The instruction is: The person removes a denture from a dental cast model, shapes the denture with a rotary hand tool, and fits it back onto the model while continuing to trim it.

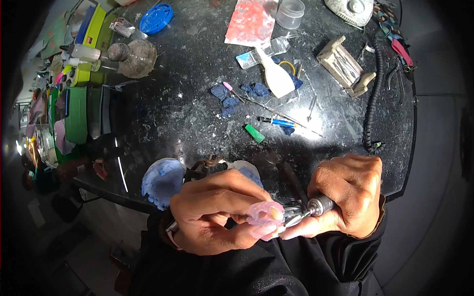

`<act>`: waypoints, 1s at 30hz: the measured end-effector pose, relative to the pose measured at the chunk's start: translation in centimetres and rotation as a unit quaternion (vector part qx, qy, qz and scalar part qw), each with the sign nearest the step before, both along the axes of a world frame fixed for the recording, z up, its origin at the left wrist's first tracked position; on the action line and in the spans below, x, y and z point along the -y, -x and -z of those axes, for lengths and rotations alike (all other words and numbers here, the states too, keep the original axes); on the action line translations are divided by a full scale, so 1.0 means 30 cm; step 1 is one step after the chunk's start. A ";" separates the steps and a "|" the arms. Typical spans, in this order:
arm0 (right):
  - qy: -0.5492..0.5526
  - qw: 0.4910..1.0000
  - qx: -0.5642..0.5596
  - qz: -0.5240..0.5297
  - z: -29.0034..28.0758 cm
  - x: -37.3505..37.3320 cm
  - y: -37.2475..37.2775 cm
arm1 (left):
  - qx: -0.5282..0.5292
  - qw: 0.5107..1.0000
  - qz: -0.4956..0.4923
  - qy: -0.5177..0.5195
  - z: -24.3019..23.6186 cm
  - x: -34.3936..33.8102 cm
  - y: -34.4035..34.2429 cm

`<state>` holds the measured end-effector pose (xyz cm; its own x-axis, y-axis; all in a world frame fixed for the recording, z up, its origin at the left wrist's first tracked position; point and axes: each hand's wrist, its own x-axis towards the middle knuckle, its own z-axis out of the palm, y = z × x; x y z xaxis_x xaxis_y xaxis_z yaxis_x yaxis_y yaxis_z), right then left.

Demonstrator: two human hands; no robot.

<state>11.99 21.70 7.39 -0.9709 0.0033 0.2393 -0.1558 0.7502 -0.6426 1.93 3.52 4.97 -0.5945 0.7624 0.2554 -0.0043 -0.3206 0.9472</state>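
Note:
My left hand (pixel 215 212) pinches a small pink dental piece (pixel 266 214) with a pale yellowish part between thumb and fingers, near the table's front edge. My right hand (pixel 345 192) is wrapped round a silver rotary handpiece (pixel 321 205), its thin bit pointing left at the pink piece; whether it touches is unclear. My right thumb reaches toward the piece's underside. Behind my left hand sit two mounds of blue material on white bases (pixel 163 180), partly hidden, with a dark metal object (pixel 207 163) between them.
A white bottle (pixel 276 76), blue scraps (pixel 227 101), thin tools, a green cap (pixel 254 133) and a holder of instruments (pixel 345 66) lie beyond my hands. A coiled black cord (pixel 370 113) runs along the right. Green bins (pixel 74 113), a flask (pixel 138 59) and a blue lid (pixel 155 18) stand left.

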 end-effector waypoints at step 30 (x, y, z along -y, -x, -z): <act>-0.026 0.999 -0.024 0.021 0.006 -0.002 -0.006 | 0.020 0.999 0.021 0.026 0.010 0.016 0.004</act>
<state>12.16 21.77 7.20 -0.9574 0.0309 0.2870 -0.1529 0.7892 -0.5948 1.81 3.04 4.68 -0.5703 0.7986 0.1922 -0.0541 -0.2700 0.9613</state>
